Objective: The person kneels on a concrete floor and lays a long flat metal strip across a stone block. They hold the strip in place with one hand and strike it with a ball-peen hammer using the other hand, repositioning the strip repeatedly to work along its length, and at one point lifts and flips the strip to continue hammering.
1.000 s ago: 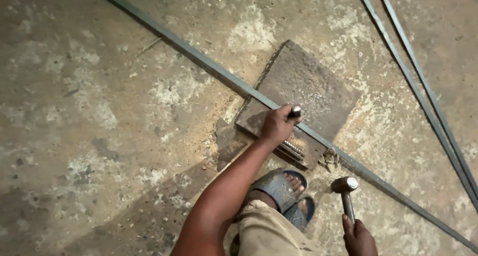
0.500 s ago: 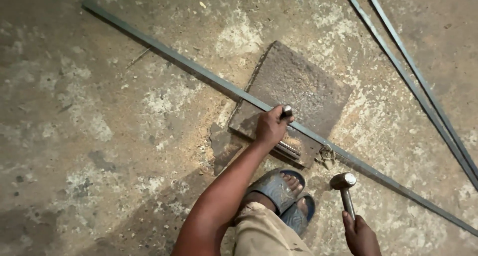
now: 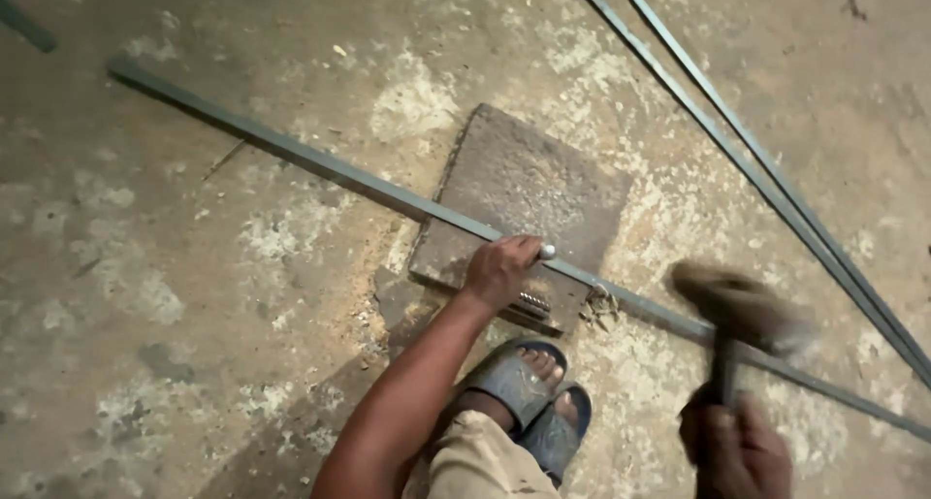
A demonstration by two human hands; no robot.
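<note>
My left hand (image 3: 501, 271) grips a short metal chisel (image 3: 545, 253) held down on a long flat steel bar (image 3: 320, 167) where the bar crosses a thick square metal plate (image 3: 529, 189) on the floor. My right hand (image 3: 734, 448) holds a hammer by its handle. The hammer head (image 3: 742, 307) is blurred in motion, raised to the right of the plate above the bar. My sandalled foot (image 3: 531, 390) rests just below the plate.
Two more long steel bars (image 3: 776, 184) run diagonally across the concrete floor at the upper right. The floor is rough and stained, with small metal scraps (image 3: 601, 307) beside the plate's corner. Another bar end (image 3: 27, 24) shows at the far upper left.
The hammer has swung up and to the right and now blurs with motion. My left hand stays on the chisel at the bar. The view has shifted a little.
</note>
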